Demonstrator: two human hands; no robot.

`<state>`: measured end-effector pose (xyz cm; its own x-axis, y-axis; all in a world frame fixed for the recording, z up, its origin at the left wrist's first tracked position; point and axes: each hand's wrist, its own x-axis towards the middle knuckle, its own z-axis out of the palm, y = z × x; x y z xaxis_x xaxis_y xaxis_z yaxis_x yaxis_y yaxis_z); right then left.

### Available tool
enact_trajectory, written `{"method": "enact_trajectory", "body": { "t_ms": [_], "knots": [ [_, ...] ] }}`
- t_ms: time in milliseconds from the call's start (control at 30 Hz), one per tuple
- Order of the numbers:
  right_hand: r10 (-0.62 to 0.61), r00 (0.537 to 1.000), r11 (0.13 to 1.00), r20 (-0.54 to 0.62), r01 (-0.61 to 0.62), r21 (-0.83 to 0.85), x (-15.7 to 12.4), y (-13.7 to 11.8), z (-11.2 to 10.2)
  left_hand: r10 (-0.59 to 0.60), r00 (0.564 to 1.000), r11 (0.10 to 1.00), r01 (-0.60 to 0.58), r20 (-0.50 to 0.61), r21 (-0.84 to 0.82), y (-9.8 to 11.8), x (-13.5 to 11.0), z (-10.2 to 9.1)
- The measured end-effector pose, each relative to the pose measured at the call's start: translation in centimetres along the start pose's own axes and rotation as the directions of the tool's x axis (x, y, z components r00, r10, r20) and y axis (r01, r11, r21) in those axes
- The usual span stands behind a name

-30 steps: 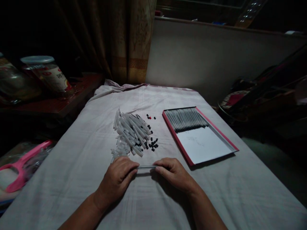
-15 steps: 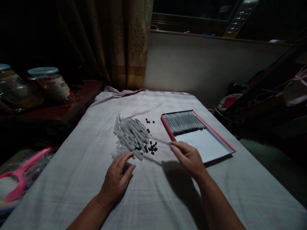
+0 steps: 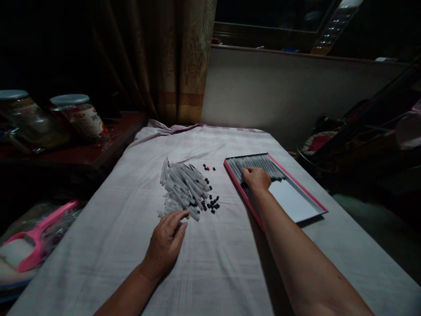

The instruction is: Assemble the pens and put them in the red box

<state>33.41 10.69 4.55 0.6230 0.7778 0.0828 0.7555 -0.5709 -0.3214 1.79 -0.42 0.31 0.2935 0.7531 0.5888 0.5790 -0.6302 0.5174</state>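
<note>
Pink-sided box [image 3: 291, 202], black caps [image 3: 213, 211]

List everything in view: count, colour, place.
cloth: one, pale, centre
tray: one, white with pink sides, right on cloth
rowed tubes: many, greyish with black ends, far part of tray
loose tubes: many, whitish, piled left of tray
black pieces: over a dozen, black, mostly right of loose tubes
red piece: one, red, among farther black pieces
lidded containers: two, see-through, left
side table: one, dark red, under containers
looped object: one, pink, lower left
curtain: one, gold-brown, background
wall: one, grey, background
bottle: one, clear, upper right
clutter: uncounted, too dark, far right
left hand: one, bare, near side of loose tubes
right hand: one, bare, over rowed tubes; contents hidden
</note>
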Motion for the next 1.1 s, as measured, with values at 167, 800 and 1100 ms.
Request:
{"method": "enact_trajectory", "body": {
  "t_ms": [167, 800, 1100],
  "knots": [
    [-0.071, 0.997, 0.996, 0.021, 0.072, -0.060, -0.3, -0.1, 0.4, -0.005, 1.000, 1.000, 0.006, 0.006, -0.018, 0.0, -0.1, 0.0],
    [-0.595, 0.775, 0.803, 0.211, 0.576, 0.152, -8.5, -6.2, -0.1, -0.104, 0.994, 0.984, 0.097, -0.043, -0.147, 0.0, 0.3, -0.2],
    [-0.460, 0.871, 0.885, 0.171, 0.432, 0.175, -9.5, -5.8, -0.1, -0.060, 0.997, 0.991, 0.056, -0.038, -0.119, 0.2, 0.3, -0.3]
  ]
}}
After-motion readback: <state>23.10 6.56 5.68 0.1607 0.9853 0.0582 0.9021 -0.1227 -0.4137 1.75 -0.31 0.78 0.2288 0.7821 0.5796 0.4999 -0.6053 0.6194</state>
